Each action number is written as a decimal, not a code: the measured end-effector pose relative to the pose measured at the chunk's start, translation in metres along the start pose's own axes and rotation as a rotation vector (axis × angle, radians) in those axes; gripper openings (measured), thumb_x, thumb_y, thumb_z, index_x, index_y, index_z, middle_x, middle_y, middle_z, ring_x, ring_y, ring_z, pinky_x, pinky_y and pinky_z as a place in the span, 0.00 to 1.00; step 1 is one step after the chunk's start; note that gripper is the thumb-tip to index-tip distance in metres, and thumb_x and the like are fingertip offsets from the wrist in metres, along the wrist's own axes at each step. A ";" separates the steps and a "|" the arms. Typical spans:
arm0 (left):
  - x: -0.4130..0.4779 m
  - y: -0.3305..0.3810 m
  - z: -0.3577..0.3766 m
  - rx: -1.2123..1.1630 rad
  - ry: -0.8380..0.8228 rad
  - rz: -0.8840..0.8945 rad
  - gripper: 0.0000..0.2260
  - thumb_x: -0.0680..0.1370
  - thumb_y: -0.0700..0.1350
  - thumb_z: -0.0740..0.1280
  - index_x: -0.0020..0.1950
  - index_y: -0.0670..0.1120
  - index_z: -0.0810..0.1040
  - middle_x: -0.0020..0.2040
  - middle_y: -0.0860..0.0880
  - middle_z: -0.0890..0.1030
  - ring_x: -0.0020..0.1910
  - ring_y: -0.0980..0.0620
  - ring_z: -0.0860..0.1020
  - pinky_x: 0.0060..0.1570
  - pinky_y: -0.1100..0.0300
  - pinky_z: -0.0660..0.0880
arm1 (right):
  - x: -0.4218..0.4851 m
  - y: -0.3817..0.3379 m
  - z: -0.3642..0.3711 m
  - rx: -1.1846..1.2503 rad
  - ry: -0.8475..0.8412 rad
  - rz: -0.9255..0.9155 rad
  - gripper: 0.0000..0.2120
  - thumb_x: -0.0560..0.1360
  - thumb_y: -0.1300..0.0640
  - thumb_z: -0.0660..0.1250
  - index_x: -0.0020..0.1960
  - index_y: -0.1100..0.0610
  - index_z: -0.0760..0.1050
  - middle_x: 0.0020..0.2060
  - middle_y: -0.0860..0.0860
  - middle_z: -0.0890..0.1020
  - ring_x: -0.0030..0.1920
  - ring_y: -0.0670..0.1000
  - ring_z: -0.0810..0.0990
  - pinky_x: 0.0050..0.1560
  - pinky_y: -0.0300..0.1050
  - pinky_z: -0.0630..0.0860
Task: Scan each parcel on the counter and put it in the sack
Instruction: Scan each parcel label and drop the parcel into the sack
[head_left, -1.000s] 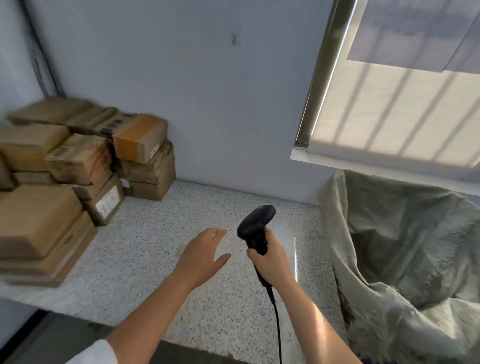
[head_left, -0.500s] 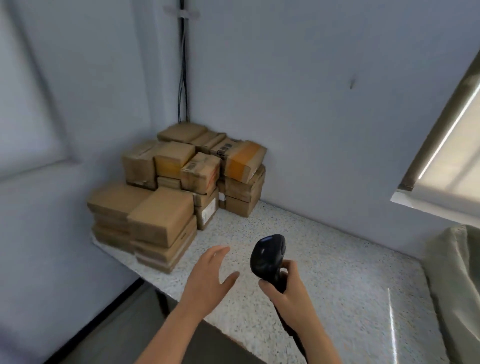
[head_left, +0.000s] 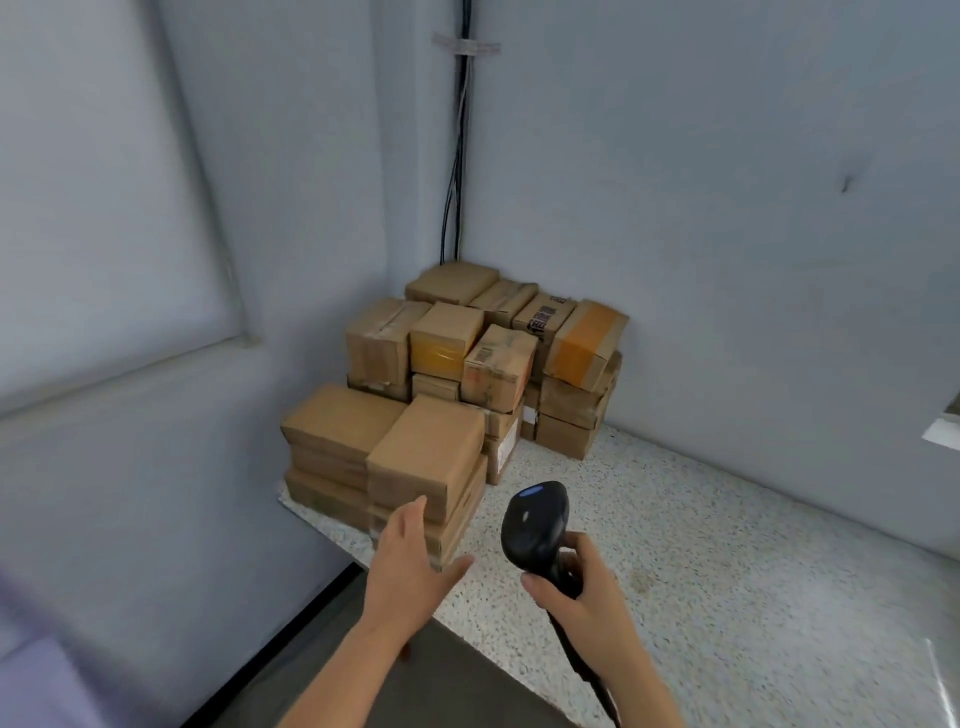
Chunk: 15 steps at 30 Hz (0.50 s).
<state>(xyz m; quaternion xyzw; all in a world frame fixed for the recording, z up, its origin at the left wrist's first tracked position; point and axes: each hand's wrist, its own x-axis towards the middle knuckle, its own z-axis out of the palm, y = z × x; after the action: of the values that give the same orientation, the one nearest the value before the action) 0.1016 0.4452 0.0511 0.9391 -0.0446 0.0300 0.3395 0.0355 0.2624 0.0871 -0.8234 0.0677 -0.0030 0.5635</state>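
Gripping a scanner (head_left: 535, 525) beside stacked parcels (head_left: 431, 452).
The scanner is held upright by the right hand (head_left: 584, 597); the left hand (head_left: 410, 566) is spread wide, empty, just before the parcels on the counter (head_left: 727, 571).

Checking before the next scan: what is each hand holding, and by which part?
The right hand grips the black scanner by its handle. The left hand holds nothing.

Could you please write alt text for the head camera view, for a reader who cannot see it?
A person's right hand grips a black barcode scanner while the open left hand extends toward a stack of brown cardboard parcels piled in the corner of a speckled counter. Cables run down the wall corner above them.
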 end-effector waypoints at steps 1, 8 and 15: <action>0.008 -0.003 0.002 0.011 -0.013 -0.024 0.43 0.71 0.61 0.69 0.76 0.45 0.51 0.74 0.46 0.57 0.73 0.49 0.59 0.69 0.56 0.63 | 0.004 0.000 0.002 -0.006 0.000 0.004 0.15 0.71 0.56 0.72 0.52 0.49 0.70 0.41 0.47 0.81 0.37 0.42 0.79 0.40 0.38 0.75; 0.082 -0.017 0.009 0.217 -0.114 -0.283 0.54 0.67 0.72 0.63 0.76 0.44 0.36 0.76 0.39 0.39 0.75 0.39 0.39 0.73 0.45 0.49 | 0.054 -0.003 -0.006 0.005 0.013 0.011 0.14 0.70 0.58 0.73 0.51 0.50 0.71 0.39 0.47 0.82 0.36 0.41 0.79 0.36 0.33 0.74; 0.150 -0.028 0.019 0.314 -0.220 -0.381 0.58 0.62 0.78 0.60 0.77 0.45 0.39 0.74 0.35 0.33 0.73 0.34 0.35 0.70 0.37 0.49 | 0.108 0.001 -0.021 -0.024 -0.014 0.002 0.15 0.70 0.56 0.72 0.52 0.48 0.70 0.41 0.46 0.82 0.39 0.41 0.80 0.40 0.35 0.74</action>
<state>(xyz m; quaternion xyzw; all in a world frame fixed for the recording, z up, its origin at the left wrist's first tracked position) 0.2546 0.4449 0.0320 0.9692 0.1014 -0.1303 0.1825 0.1406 0.2302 0.0858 -0.8300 0.0644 0.0040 0.5540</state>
